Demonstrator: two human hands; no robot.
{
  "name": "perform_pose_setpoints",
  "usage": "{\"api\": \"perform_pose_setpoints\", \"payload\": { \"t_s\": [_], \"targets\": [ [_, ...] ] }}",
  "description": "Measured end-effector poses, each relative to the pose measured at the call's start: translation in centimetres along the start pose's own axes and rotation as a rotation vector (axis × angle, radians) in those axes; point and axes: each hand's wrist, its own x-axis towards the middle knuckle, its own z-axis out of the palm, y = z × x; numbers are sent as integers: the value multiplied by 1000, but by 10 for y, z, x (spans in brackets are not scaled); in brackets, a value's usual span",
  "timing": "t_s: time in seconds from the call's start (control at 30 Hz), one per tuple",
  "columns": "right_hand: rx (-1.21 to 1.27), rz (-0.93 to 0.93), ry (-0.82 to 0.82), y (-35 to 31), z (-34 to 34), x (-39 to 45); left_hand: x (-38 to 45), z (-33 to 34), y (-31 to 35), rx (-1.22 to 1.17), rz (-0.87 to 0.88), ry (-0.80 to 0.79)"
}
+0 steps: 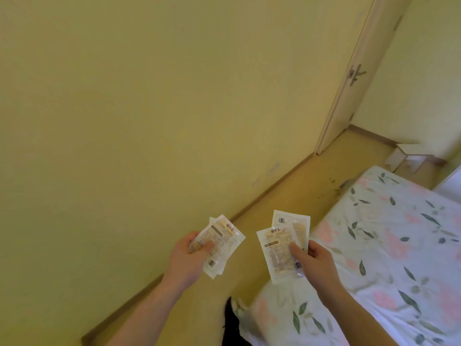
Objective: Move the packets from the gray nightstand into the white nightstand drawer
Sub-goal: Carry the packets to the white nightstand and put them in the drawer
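Two packets (219, 243) sit overlapped in my left hand (185, 260), thumb pinching them against curled fingers. Two more packets (279, 253) fan out in my right hand (315, 264), thumb pressed on the near one, fingers behind. Both hands hang above the floor (299, 191), well apart. Bed (389, 245) with flowered sheet lies right; wall (124, 121) left; door (356, 78) far right. Neither nightstand is in view.

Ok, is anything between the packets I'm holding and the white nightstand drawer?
Cannot tell: neither nightstand shows in this view. The left hand grips two packets and the right hand grips two more packets, held over the bare floor between the wall and the bed.
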Motion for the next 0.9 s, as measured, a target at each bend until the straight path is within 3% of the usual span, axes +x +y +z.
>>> {"api": "perform_pose_setpoints", "payload": {
  "t_s": [0.33,0.63,0.9],
  "targets": [
    [130,52,149,-48,15,188,205,57,118,90,69,-156],
    [146,-5,485,-102,-78,280,341,188,227,128,149,-499],
    [202,63,777,-117,-127,356,441,312,302,180,286,-782]
  ]
}}
